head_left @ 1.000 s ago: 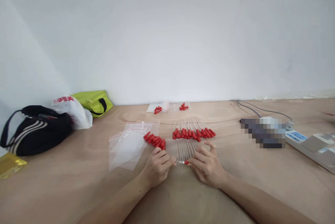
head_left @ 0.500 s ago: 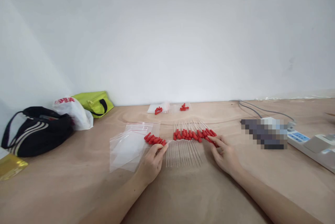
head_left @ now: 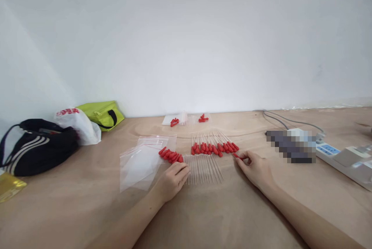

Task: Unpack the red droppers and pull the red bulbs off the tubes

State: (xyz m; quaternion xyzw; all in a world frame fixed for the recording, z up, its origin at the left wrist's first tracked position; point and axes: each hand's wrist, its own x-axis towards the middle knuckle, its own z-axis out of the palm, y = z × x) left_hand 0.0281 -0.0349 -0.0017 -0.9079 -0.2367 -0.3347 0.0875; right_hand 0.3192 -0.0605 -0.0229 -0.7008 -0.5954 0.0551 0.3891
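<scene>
My right hand [head_left: 255, 167] pinches one red rubber dropper bulb [head_left: 236, 156] between thumb and fingers, just right of the finished droppers. My left hand [head_left: 173, 179] is closed at the left end of a row of bare glass dropper tubes [head_left: 205, 169]; its fingertips cover the leftmost tubes, and what they grip is hidden. Loose red bulbs [head_left: 171, 155] lie in a slanted line above my left hand. Droppers with red bulbs [head_left: 213, 148] are lined up above the bare tubes, glass stems pointing toward the wall.
Clear zip bags [head_left: 142, 163] lie left of the loose bulbs. Two bags with red bulbs [head_left: 174, 122] sit by the wall. Left stand a black bag [head_left: 43, 148], a white plastic bag [head_left: 77, 127] and a lime bag [head_left: 101, 113]. A power strip [head_left: 337, 156] is at right.
My left hand has shifted from the loose bulbs down onto the left end of the glass tubes. My right hand has drawn slightly right, away from the finished droppers, with a red bulb.
</scene>
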